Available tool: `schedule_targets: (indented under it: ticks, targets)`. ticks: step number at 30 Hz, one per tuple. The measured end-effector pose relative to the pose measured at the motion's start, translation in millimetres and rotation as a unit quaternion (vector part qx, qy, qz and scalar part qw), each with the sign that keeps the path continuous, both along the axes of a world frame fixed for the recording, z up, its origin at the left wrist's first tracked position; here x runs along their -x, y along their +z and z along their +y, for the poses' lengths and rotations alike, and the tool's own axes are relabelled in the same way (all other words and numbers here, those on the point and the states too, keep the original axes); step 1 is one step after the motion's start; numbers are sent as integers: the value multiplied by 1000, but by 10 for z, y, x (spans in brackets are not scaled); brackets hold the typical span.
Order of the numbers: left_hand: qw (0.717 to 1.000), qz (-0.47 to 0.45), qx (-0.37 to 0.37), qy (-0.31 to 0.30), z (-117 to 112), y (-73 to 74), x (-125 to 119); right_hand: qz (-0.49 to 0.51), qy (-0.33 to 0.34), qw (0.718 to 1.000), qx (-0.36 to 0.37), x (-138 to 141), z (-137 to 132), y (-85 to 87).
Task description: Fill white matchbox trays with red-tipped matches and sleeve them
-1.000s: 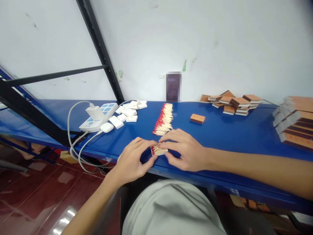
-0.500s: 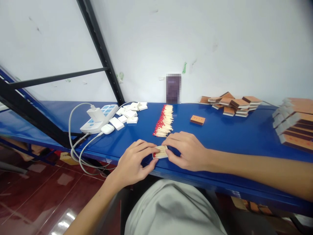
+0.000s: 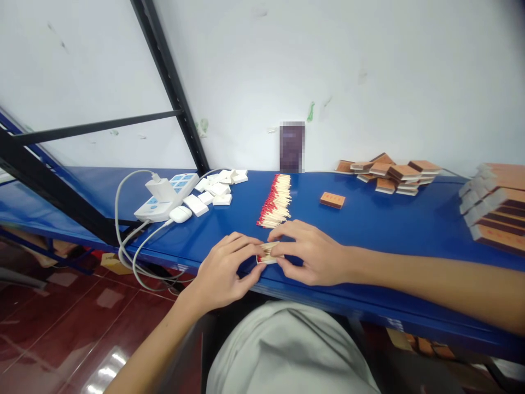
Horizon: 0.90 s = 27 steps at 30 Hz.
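Note:
A small white matchbox tray [image 3: 269,262] filled with red-tipped matches lies near the front edge of the blue table. My left hand [image 3: 230,266] pinches its left end between thumb and fingers. Over the right end, my right hand [image 3: 314,253] is curled, with fingertips on the matches and the thumb at the tray's near side, partly hiding it. Just beyond the tray spreads a long row of loose matches [image 3: 276,201], red heads to the left. An orange-brown matchbox cover [image 3: 332,200] sits alone to the right of that row.
White trays [image 3: 213,191] lie in a pile at left, beside a power strip [image 3: 167,198] with charger and cables. Brown matchboxes [image 3: 388,174] are heaped at the back right, and more are stacked [image 3: 496,210] at far right. A black metal post [image 3: 172,87] stands behind.
My right hand has shifted slightly left, its fingers reaching further over the matches in the tray. My left hand keeps its hold on the tray.

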<state>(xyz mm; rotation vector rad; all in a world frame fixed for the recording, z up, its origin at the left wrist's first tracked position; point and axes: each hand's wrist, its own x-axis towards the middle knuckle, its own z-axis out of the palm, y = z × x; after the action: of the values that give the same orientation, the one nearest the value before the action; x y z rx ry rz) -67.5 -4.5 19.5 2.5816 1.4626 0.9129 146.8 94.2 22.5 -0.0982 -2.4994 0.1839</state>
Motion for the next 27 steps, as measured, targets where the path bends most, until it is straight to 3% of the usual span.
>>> schedule_targets:
  ticks: [6,10,15,23,27]
  targets:
    - [1000,5,8,3,4,-15,10,16,-42,999,1,-1,2,-22]
    - [1000,5,-6,5,10,-30,14,10,-17,1000,-9,-4,3,-25]
    - [1000,-5,-20,5,5,-48,20,6,-45,999,-1,-9,3,-18]
    - [1000,-12,-15,0,12,-54,16,-3,-19,1000,12,4,-5,-13]
    - [1000,-20,-6,-5,10,-40,10,40,-47,996,66,-21,35,26]
